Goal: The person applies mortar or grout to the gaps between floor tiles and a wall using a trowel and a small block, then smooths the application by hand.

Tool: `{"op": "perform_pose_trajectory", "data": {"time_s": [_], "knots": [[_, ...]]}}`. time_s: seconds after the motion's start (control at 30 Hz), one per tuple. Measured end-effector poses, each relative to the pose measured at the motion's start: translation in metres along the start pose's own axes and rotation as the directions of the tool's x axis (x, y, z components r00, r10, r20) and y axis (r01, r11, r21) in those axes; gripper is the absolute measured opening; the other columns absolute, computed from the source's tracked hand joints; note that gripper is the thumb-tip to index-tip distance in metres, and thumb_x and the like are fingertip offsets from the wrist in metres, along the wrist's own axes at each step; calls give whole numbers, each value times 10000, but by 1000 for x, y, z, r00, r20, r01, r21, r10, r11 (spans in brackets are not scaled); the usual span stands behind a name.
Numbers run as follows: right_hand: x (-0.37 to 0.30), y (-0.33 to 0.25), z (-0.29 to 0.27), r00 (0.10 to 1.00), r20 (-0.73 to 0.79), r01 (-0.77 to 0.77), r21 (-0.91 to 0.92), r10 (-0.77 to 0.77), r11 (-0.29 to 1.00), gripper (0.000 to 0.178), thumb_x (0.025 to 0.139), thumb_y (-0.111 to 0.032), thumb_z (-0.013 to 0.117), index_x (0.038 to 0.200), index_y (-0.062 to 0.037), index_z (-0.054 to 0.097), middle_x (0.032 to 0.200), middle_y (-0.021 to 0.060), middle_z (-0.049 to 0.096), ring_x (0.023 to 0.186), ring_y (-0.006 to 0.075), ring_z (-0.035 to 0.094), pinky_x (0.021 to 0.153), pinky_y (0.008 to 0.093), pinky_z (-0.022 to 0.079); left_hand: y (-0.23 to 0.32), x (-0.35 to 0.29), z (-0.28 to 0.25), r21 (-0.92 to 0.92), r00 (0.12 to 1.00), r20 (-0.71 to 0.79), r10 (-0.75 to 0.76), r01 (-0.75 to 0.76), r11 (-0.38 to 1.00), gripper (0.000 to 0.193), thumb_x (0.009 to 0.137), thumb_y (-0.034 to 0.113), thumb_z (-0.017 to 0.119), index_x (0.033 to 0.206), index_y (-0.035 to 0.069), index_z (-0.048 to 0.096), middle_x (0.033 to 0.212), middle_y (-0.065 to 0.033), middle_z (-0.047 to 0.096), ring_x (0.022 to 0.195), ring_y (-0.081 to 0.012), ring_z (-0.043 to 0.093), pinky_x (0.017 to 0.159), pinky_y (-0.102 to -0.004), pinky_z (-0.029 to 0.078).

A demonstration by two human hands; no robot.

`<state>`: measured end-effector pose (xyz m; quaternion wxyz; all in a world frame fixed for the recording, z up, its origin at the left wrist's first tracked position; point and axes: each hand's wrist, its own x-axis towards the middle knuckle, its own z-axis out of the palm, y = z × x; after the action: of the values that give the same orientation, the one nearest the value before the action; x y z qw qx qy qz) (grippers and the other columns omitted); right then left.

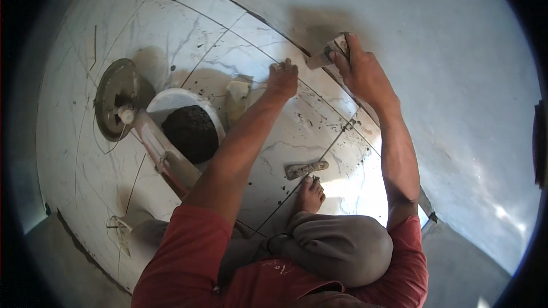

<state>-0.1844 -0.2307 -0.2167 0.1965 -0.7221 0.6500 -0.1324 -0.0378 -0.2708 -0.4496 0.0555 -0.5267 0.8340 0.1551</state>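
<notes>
My right hand [365,74] is closed around a scraper [330,52] with a flat, mortar-smeared blade. Its tip points left, close to where the grey wall meets the tiles. To the left of it, my left hand [282,80] rests on the tiled floor beside a joint line, fingers curled under. Whatever those fingers may hold is hidden. A second small scraper [307,169] lies on the floor in front of my bare foot [311,195]. Left of my left forearm stands a white tub [165,100] containing dark, wet mortar [191,131].
A round pan [108,102] of greyish liquid sits at the left. A long straight bar [165,154] lies beside the tub. Behind my left forearm is a crumpled pale yellowish packet [237,97]. Dark crumbs dot the marbled tiles [274,131]. The plastered wall [456,80] rises on the right.
</notes>
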Motion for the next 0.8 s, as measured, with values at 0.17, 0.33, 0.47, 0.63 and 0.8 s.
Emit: {"op": "perform_pose_trajectory", "data": {"time_s": [0.17, 0.33, 0.47, 0.63, 0.8], "knots": [[-18, 11, -12, 998, 1, -61, 54, 61, 997, 335, 907, -230, 505, 1148, -24, 397, 820, 266, 610, 795, 435, 590, 684, 483, 461, -1, 2, 1, 54, 999, 43, 21, -23, 998, 630, 838, 286, 575, 1370, 59, 325, 1454, -198, 247, 1314, -335, 320, 1032, -541, 265], [-37, 19, -24, 1000, 10, 7, -59, -6, 998, 356, 911, -228, 503, 1167, -8, 385, 815, 252, 617, 784, 422, 604, 674, 475, 469, 6, 4, -8, 91, 997, 79, -21, 13, 996, 514, 879, 187, 435, 1366, 50, 349, 1459, -175, 261, 1312, -303, 333, 1039, -529, 240], [-35, 32, -17, 989, 26, -147, -16, 147, 989, 424, 923, -289, 501, 1227, -26, 366, 773, 249, 614, 767, 441, 594, 659, 481, 440, 9, 10, -8, 167, 997, 71, -28, 15, 986, 592, 848, 302, 558, 1334, 20, 373, 1421, -208, 312, 1242, -362, 410, 1018, -534, 279], [-31, 38, -19, 989, 90, -109, -94, 117, 990, 418, 910, -246, 514, 1205, 13, 367, 762, 264, 600, 742, 410, 605, 662, 452, 473, 16, 4, -2, 215, 993, 78, 84, -99, 972, 541, 864, 313, 525, 1351, 122, 388, 1425, -195, 313, 1213, -392, 432, 1003, -536, 287], [-42, 62, -27, 994, 108, 1, -136, 14, 991, 429, 894, -235, 541, 1200, 12, 370, 774, 256, 605, 724, 407, 603, 661, 453, 473, 30, -4, -3, 153, 994, 0, 108, -106, 983, 462, 891, 272, 450, 1350, 231, 410, 1440, -163, 310, 1232, -406, 414, 1014, -582, 224]]}}
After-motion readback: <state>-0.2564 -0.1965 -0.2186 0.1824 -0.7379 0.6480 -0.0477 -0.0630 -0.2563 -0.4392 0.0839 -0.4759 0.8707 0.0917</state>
